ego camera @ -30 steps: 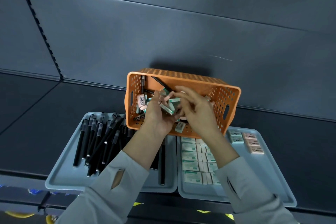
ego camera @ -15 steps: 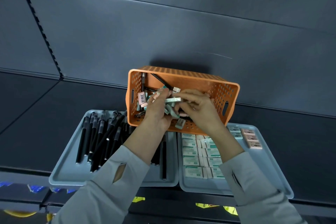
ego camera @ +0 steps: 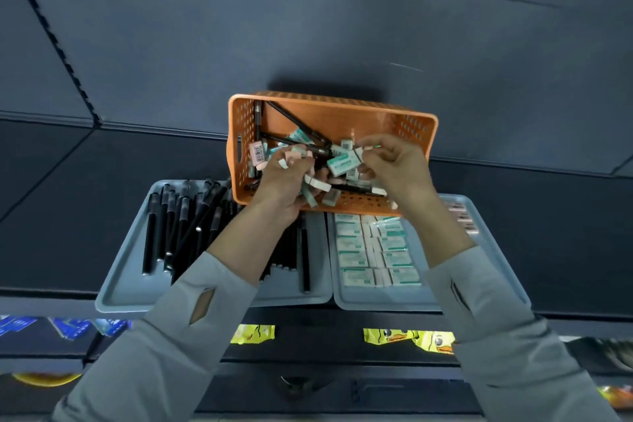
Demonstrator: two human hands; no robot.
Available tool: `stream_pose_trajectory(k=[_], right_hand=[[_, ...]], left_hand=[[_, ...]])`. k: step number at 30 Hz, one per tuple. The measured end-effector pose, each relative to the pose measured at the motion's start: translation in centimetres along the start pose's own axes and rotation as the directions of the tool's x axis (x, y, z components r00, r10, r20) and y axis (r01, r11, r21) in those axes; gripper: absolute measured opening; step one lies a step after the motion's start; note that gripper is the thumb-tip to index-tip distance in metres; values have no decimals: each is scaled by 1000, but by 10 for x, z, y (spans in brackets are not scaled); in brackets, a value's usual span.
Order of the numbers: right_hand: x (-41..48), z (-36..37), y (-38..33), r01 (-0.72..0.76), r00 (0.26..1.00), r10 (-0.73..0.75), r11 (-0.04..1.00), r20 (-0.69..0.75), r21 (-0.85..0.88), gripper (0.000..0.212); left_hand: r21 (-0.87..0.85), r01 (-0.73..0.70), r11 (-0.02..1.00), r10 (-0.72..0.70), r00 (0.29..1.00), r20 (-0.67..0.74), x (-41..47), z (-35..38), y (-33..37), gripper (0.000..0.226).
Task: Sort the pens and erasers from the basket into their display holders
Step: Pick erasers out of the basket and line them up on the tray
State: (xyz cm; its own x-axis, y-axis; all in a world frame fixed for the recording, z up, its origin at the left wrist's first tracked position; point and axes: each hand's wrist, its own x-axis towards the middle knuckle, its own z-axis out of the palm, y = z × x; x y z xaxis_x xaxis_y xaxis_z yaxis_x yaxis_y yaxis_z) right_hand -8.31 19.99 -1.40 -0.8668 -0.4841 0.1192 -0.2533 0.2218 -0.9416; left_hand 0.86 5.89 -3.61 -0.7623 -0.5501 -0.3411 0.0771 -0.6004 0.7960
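An orange perforated basket (ego camera: 342,113) stands behind two grey trays and holds black pens and small green, white and pink erasers. My left hand (ego camera: 287,181) is inside it, gripping a bunch of erasers. My right hand (ego camera: 394,164) pinches a green-and-white eraser (ego camera: 344,163) over the basket. The left tray (ego camera: 120,288) carries several black pens (ego camera: 185,226). The right tray (ego camera: 486,240) carries rows of green erasers (ego camera: 373,250) and a few pink erasers (ego camera: 462,216) at its far right.
The trays sit on a dark shelf against a dark panelled wall. Below the shelf's front edge hang yellow packets (ego camera: 407,337) and blue packets (ego camera: 72,327) on a lower level. My grey sleeves cover the near parts of both trays.
My right hand has lifted a green-and-white eraser out of the pile and moved right. My left hand stays in the basket with its bunch of erasers. The camera has tilted down a little.
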Motion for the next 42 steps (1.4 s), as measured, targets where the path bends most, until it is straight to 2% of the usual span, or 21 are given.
stream_pose_trajectory(k=[2, 4, 7, 8, 10, 11, 13, 16, 20, 23, 26, 27, 28, 30, 32, 34, 36, 38, 42], right_hand=[[-15, -13, 9, -22, 1000, 23, 1000, 22, -15, 21], [-32, -22, 22, -67, 992, 69, 998, 102, -21, 18], [-51, -24, 41, -113, 976, 129, 989, 178, -95, 12], [-53, -22, 48, -84, 978, 112, 983, 175, -162, 11], [-57, -20, 58, 87, 981, -8, 911, 192, -402, 7], [-58, -18, 61, 179, 972, -72, 842, 223, -509, 14], [-59, -13, 67, 278, 954, -143, 746, 262, -605, 26], [-58, -4, 71, 323, 946, -240, 701, 217, -636, 23], [-52, 6, 72, 365, 926, -324, 647, 192, -669, 19], [-49, 8, 73, 357, 928, -323, 633, 184, -687, 19], [-45, 6, 69, 329, 942, -275, 625, 195, -708, 19], [-45, 5, 65, 323, 943, -279, 638, 181, -700, 18], [-45, 6, 60, 304, 949, -282, 699, 142, -647, 16], [-48, 6, 43, 198, 980, -181, 902, 79, -384, 15], [-50, 7, 30, 49, 985, -31, 993, 167, -107, 14], [-50, 5, 25, 10, 977, -2, 999, 214, -36, 13], [-50, -3, 25, -39, 988, 35, 999, 153, 20, 15], [-49, -15, 32, -89, 993, 86, 995, 78, 35, 18], [-52, -38, 48, -160, 987, 160, 986, 19, 41, 20]], left_hand=[[-13, -12, 1000, 13, 999, 44, -5, -9, 1, 14], [21, -33, 999, 30, 995, 98, -9, -17, 1, 11], [49, -29, 998, 21, 988, 152, -17, -23, -4, 17], [54, -19, 998, 10, 986, 165, -21, -23, -6, 19], [78, 8, 997, -21, 985, 170, -29, -23, -13, 21], [87, 25, 996, -39, 986, 162, -31, -23, -16, 21], [90, 61, 994, -73, 988, 137, -35, -24, -21, 20], [112, 63, 992, -78, 988, 133, -37, -27, -24, 9], [164, 15, 986, -38, 990, 136, -42, -31, -29, 20], [168, 17, 986, -39, 991, 130, -43, -32, -34, 28], [182, 4, 983, -28, 991, 130, -46, -28, -37, 19], [191, 0, 982, -25, 992, 127, -46, -26, -38, 16], [207, -7, 978, -19, 992, 125, -47, -24, -39, 16], [257, -32, 966, -4, 991, 137, -46, -21, -40, 17], [307, -64, 949, 12, 986, 168, -47, -17, -41, 19], [350, -93, 932, 32, 984, 175, -49, -14, -41, 17], [342, -90, 935, 36, 986, 162, -49, -12, -39, 13], [307, -45, 951, 6, 992, 125, -47, -16, -35, 11], [254, 67, 965, -81, 996, 44, -44, -27, -30, 16]])
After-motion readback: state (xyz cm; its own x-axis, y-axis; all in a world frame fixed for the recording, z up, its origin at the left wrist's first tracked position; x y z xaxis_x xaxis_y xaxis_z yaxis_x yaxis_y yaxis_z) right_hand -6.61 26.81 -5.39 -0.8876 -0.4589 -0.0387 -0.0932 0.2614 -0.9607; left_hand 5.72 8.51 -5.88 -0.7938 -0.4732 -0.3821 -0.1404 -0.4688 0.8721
